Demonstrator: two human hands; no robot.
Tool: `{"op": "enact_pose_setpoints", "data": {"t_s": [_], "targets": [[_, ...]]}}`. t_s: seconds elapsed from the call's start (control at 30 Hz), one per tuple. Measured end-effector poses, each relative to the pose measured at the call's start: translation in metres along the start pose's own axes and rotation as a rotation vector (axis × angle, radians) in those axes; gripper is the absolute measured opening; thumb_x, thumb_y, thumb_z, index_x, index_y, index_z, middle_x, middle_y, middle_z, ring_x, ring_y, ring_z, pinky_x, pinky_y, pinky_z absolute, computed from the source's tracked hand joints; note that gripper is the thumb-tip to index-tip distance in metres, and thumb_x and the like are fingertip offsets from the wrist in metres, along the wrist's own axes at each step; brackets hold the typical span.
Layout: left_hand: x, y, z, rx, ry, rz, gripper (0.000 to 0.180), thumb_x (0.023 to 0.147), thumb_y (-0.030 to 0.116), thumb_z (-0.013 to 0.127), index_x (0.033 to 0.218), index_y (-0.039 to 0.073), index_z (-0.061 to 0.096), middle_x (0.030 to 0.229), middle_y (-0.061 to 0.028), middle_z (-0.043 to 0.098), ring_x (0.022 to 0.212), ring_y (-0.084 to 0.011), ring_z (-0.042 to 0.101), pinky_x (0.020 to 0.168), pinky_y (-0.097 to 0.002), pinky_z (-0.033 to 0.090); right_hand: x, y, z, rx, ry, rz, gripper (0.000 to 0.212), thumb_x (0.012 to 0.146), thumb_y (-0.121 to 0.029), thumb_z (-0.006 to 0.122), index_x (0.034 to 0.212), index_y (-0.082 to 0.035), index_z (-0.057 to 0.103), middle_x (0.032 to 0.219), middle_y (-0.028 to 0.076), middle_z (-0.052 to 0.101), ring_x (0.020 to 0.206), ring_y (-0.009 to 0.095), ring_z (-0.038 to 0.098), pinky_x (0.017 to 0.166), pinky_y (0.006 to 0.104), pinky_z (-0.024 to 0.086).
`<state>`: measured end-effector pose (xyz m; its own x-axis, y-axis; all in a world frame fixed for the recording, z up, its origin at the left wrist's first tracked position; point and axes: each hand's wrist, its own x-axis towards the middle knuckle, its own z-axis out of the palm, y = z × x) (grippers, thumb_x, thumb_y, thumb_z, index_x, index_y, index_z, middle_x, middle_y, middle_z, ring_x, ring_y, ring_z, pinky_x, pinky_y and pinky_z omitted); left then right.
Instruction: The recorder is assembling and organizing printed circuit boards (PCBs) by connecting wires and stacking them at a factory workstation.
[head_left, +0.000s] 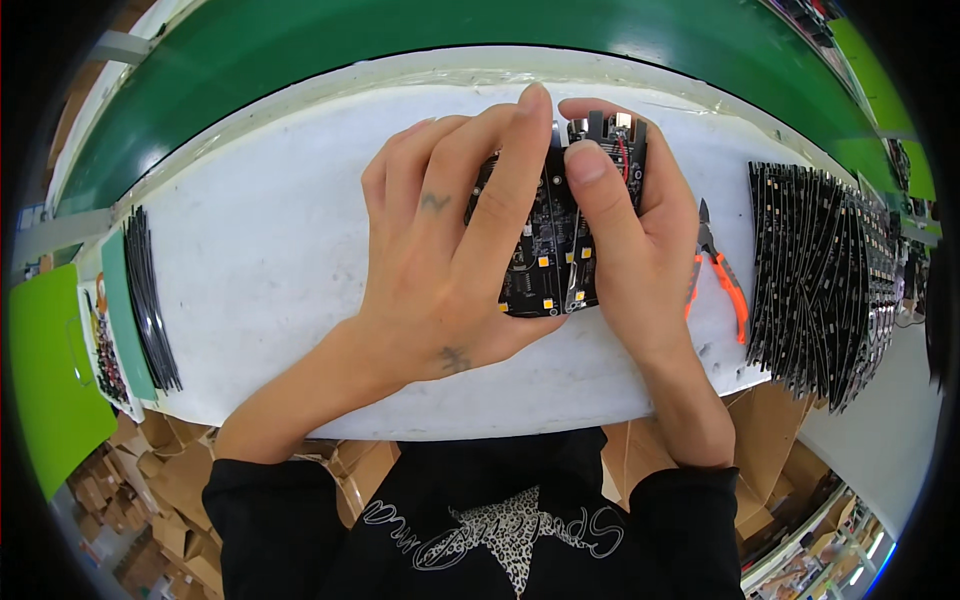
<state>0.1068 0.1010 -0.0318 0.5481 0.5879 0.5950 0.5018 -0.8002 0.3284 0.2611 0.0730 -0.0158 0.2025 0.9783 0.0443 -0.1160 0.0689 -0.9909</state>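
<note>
Above the middle of the white work surface, both my hands hold a black circuit board [541, 262] with small yellow-and-white square parts. My left hand [440, 225] is wrapped over its left side, its fingers hiding much of that part. On the right, my right hand [628, 235] grips it with the thumb across its upper face. A narrow seam runs lengthwise down the board; I cannot tell whether it is one panel or pieces side by side. A short red wire [626, 158] and a metal connector [623, 121] show at its far end, beside my right thumb.
Orange-handled cutters [735, 290] lie just right of my right hand. Further right is a large pile of long black circuit board strips [815, 285]. Thin black strips [152, 300] lie at the far left, by a tray of small parts [105, 345]. Cardboard boxes [180, 480] stand below the table.
</note>
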Motion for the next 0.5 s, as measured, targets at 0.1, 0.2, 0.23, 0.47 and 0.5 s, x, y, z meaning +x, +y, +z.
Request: {"op": "enact_pose_setpoints", "data": {"t_s": [0.1, 0.2, 0.23, 0.47, 0.5], "targets": [[-0.003, 0.003, 0.0, -0.11, 0.0, -0.041, 0.114, 0.054, 0.025, 0.089, 0.144, -0.013, 0.03, 0.135, -0.0198, 0.049, 0.119, -0.0331, 0.046, 0.102, -0.0446, 0.033, -0.003, -0.002, 0.01, 0.271, -0.022, 0.169, 0.031, 0.095, -0.02, 0.065, 0.115, 0.003, 0.058, 0.097, 0.005, 0.064, 0.085, 0.007, 0.059, 0.076, 0.0232, 0.051], [0.0, 0.0, -0.002, -0.227, -0.031, -0.119, 0.123, 0.053, 0.027, 0.093, 0.148, -0.009, 0.023, 0.138, -0.0192, 0.045, 0.123, -0.0341, 0.042, 0.105, -0.0442, 0.033, 0.002, -0.003, 0.005, 0.102, 0.041, 0.064, 0.031, 0.098, -0.024, 0.061, 0.115, 0.001, 0.059, 0.098, 0.002, 0.063, 0.086, 0.005, 0.056, 0.076, 0.0199, 0.047], [0.004, -0.002, -0.008, -0.237, -0.076, -0.148, 0.126, 0.054, 0.029, 0.093, 0.15, -0.007, 0.021, 0.138, -0.0189, 0.045, 0.123, -0.0346, 0.041, 0.105, -0.0444, 0.032, 0.008, -0.009, -0.005, -0.03, 0.087, 0.028, 0.032, 0.097, -0.027, 0.062, 0.114, 0.001, 0.06, 0.093, 0.0, 0.062, 0.081, 0.004, 0.054, 0.07, 0.019, 0.045], [0.001, -0.012, -0.004, -0.201, -0.092, -0.163, 0.132, 0.055, 0.031, 0.094, 0.154, 0.001, 0.013, 0.142, -0.0167, 0.043, 0.123, -0.0354, 0.039, 0.106, -0.0459, 0.03, 0.039, -0.007, -0.029, -0.808, 0.166, -0.067, 0.056, 0.091, -0.043, 0.064, 0.122, 0.004, 0.056, 0.076, 0.01, 0.063, 0.059, 0.022, 0.06, 0.06, 0.0329, 0.049], [-0.001, -0.012, -0.004, -0.205, -0.104, -0.166, 0.132, 0.055, 0.031, 0.094, 0.154, 0.001, 0.013, 0.143, -0.0166, 0.043, 0.123, -0.0356, 0.039, 0.106, -0.0462, 0.03, 0.035, -0.009, -0.027, -0.912, 0.125, 0.014, 0.053, 0.092, -0.043, 0.062, 0.119, 0.003, 0.059, 0.077, 0.013, 0.065, 0.062, 0.028, 0.062, 0.066, 0.0381, 0.05]]}}
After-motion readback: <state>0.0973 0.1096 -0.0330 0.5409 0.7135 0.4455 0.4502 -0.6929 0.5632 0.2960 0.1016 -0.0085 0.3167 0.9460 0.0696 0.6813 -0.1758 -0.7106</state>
